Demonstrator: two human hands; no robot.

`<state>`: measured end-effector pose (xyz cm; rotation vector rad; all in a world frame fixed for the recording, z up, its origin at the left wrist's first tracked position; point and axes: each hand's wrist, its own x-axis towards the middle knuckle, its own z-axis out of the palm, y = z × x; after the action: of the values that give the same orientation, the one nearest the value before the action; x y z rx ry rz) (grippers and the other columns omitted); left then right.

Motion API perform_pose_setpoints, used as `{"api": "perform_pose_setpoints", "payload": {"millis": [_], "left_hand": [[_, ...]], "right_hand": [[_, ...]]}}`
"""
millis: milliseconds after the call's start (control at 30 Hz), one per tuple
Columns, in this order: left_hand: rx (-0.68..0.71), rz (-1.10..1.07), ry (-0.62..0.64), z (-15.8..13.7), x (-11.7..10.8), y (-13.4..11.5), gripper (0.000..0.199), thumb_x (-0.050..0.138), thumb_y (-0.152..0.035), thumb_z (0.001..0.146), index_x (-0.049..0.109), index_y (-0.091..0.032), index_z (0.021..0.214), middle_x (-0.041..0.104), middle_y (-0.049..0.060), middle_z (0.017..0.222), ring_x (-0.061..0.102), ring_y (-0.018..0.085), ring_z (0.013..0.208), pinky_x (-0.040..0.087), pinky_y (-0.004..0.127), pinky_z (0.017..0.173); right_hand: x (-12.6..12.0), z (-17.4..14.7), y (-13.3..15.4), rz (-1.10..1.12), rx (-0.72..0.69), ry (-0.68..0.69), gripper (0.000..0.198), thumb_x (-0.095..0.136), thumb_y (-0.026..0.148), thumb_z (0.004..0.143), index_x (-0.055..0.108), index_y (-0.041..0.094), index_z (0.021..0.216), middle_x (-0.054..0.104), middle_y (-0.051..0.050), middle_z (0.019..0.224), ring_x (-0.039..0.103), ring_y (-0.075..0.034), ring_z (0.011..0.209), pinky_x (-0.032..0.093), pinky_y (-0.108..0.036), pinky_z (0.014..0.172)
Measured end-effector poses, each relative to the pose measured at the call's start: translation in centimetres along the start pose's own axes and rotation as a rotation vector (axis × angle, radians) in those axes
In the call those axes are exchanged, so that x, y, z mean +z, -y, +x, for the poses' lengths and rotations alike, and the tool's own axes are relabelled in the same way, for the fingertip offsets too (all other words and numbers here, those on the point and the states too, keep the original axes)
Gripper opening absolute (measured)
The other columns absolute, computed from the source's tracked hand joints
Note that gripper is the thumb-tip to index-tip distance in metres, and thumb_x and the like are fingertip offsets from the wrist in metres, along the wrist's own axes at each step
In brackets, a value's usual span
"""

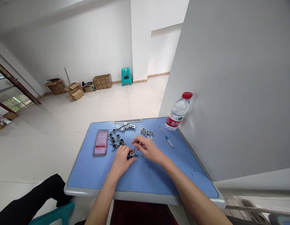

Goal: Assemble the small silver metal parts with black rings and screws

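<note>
At the middle of the blue table, my left hand is closed around a small metal fitting, partly hidden by the fingers. My right hand pinches the handle of a short screwdriver, whose shaft points down onto the fitting. Tiny screws lie just right of the fitting. Behind my left hand sit several metal fittings with black round parts. Farther back is a pile of bare metal fittings, and flat looped metal pieces lie beyond my right hand.
A phone lies on the left of the blue table. A second screwdriver and an upright water bottle are at the right, beside a grey partition. Cardboard boxes and a green stool stand by the wall.
</note>
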<state>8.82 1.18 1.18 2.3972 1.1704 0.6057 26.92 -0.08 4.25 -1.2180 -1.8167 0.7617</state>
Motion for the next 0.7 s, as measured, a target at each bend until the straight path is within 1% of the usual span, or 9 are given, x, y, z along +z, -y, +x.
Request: {"api": "perform_pose_setpoints", "payload": {"millis": [133,200,300,367,467,533,633,700], "left_hand": [[0.007,0.013,-0.005,0.0,0.2,0.2,0.012,0.068,-0.024,0.081,0.057,-0.02,0.085,0.06,0.002,0.089,0.052,0.022,0.089,0.045,0.035,0.076],[0.002,0.015,-0.001,0.0,0.2,0.2,0.013,0.068,-0.024,0.081,0.056,-0.02,0.085,0.06,0.002,0.089,0.052,0.022,0.089,0.045,0.035,0.076],[-0.001,0.017,-0.002,0.1,0.3,0.3,0.013,0.069,-0.024,0.081,0.057,-0.02,0.084,0.061,0.003,0.09,0.053,0.023,0.089,0.045,0.036,0.075],[0.0,0.027,0.0,0.1,0.3,0.4,0.013,0.069,-0.025,0.081,0.056,-0.02,0.084,0.061,0.003,0.089,0.053,0.023,0.089,0.045,0.036,0.075],[0.006,0.046,0.0,0.1,0.5,0.6,0.014,0.068,-0.027,0.082,0.056,-0.02,0.083,0.061,0.003,0.088,0.053,0.024,0.089,0.045,0.036,0.075],[0.012,0.048,-0.006,0.1,0.7,0.7,0.013,0.067,-0.026,0.083,0.056,-0.02,0.083,0.061,0.003,0.088,0.052,0.023,0.087,0.045,0.036,0.074],[0.013,0.031,-0.027,0.1,0.8,0.7,0.011,0.066,-0.025,0.083,0.057,-0.02,0.084,0.061,0.003,0.089,0.052,0.023,0.087,0.045,0.036,0.075],[0.005,0.015,-0.034,0.1,0.8,0.7,0.01,0.067,-0.024,0.082,0.058,-0.02,0.084,0.062,0.003,0.09,0.053,0.022,0.088,0.045,0.037,0.076]], "right_hand": [[0.0,-0.2,0.5,-0.034,-0.141,0.06,0.019,0.042,0.021,0.095,0.059,0.021,0.089,0.062,-0.004,0.087,0.056,-0.016,0.076,0.045,-0.029,0.071],[0.1,-0.3,0.6,-0.057,-0.178,0.06,0.02,0.041,0.019,0.096,0.061,0.021,0.093,0.063,-0.005,0.088,0.057,-0.017,0.079,0.046,-0.03,0.073],[0.4,-0.3,0.3,-0.1,-0.162,0.002,0.023,0.042,0.019,0.095,0.06,0.023,0.11,0.066,-0.005,0.089,0.06,-0.018,0.082,0.048,-0.032,0.076],[0.8,-0.3,0.0,-0.132,-0.168,-0.038,0.028,0.041,0.019,0.095,0.057,0.024,0.117,0.068,-0.005,0.09,0.061,-0.019,0.083,0.048,-0.033,0.078],[1.6,-0.4,-0.3,-0.22,-0.226,-0.073,0.029,0.039,0.019,0.096,0.058,0.023,0.118,0.068,-0.007,0.09,0.062,-0.02,0.083,0.048,-0.033,0.077],[2.2,-0.5,-0.3,-0.293,-0.239,-0.102,0.029,0.039,0.021,0.096,0.058,0.022,0.118,0.068,-0.008,0.091,0.062,-0.021,0.082,0.047,-0.033,0.075],[3.0,-0.6,-0.3,-0.346,-0.192,-0.159,0.027,0.041,0.025,0.097,0.061,0.022,0.114,0.066,-0.009,0.094,0.061,-0.02,0.077,0.046,-0.031,0.067],[3.2,-0.6,-0.5,-0.316,-0.161,-0.215,0.025,0.042,0.027,0.097,0.063,0.022,0.11,0.065,-0.009,0.091,0.06,-0.02,0.073,0.046,-0.03,0.064]]}}
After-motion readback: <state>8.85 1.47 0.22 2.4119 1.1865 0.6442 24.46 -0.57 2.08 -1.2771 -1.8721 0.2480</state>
